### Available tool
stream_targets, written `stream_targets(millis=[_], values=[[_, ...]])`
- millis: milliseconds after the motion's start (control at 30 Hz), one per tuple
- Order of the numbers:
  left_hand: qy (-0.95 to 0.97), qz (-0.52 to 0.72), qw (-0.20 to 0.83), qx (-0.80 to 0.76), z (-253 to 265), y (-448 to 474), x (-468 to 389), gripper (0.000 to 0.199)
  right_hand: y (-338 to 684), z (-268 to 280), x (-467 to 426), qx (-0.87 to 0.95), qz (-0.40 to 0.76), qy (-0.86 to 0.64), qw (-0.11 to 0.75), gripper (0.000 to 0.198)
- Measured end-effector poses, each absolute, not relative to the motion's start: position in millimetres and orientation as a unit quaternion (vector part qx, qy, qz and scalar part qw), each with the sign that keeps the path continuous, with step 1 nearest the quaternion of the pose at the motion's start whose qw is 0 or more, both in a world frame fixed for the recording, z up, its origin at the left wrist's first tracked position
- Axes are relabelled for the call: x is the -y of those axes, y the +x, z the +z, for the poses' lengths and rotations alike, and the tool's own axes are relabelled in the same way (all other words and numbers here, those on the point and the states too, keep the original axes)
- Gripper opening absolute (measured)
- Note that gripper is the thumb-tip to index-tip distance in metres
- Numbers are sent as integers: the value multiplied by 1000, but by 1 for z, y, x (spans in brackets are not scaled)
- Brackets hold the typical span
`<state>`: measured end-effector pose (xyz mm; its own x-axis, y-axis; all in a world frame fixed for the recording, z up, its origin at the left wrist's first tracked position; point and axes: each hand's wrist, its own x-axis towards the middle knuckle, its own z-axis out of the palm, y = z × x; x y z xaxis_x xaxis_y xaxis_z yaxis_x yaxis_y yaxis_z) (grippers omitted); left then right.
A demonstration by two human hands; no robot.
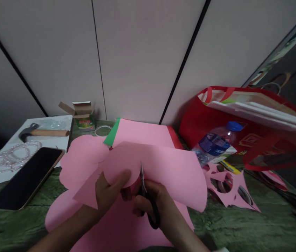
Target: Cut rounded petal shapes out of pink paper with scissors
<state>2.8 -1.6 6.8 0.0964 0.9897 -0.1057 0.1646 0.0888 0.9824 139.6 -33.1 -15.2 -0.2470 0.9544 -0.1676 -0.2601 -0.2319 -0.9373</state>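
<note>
My left hand pinches a sheet of pink paper near a rounded, partly cut edge, thumb on top. In my right hand are scissors with black handles, my fingers through the loops. Their blades point away from me and lie at the cut in the paper, beside the rounded part. The sheet's right side curls out over the table. Under and left of my hands lie more pink pieces with scalloped edges. Behind the held sheet are stacked pink, green and red sheets.
At left are a phone, a beaded strand, a hammer and an opened small box. At right stand a red bag and a tilted plastic bottle, with pink paper scraps in front. A wall panel closes off the back.
</note>
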Motion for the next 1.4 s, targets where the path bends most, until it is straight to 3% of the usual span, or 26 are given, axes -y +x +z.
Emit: stream_targets(millis=[500,933,1400], values=[[508,461,462,-562,7,13,11,29,143,-7,37,424,700,-337,466,36],[504,476,437,-572,8,17,16,25,141,-8,38,410,697,-358,467,37],[486,467,433,-599,7,17,19,34,140,-4,44,402,692,-374,469,30]])
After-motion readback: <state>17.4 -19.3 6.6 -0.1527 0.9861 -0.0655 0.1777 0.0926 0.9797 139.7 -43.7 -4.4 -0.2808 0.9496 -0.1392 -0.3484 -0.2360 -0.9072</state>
